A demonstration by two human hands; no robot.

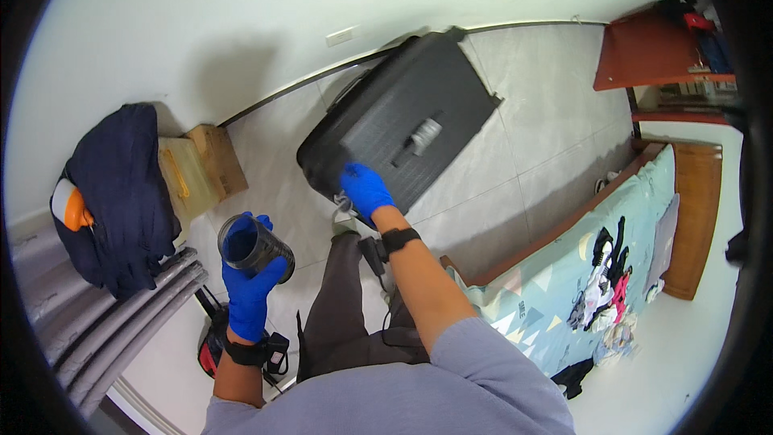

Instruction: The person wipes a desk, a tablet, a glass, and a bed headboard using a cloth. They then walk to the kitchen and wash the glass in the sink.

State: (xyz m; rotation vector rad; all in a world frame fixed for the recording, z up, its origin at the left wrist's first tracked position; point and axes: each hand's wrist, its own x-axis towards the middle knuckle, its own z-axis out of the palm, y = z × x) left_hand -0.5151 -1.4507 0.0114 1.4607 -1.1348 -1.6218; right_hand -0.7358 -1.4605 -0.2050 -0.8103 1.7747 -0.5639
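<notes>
My left hand [247,290], in a blue glove, holds a clear see-through jar [258,252], tilted with its round opening towards me. In a matching blue glove, my right hand [365,187] is over the near left end of a black hard-shell suitcase [392,127]. Its fingers are curled; whether they grip anything is blurred. The suitcase lies on the tiled floor by the wall, a grey handle [426,135] on its upper face. Something small and whitish [343,202] shows just beside my right hand, too unclear to name.
A bed [543,314] with clothes [604,290] stands right. At left are a dark cloth [124,193], a cardboard box [218,160], a yellowish container [187,175] and stacked plastic-wrapped panels [121,326]. A red-black bag [211,344] sits near my left arm.
</notes>
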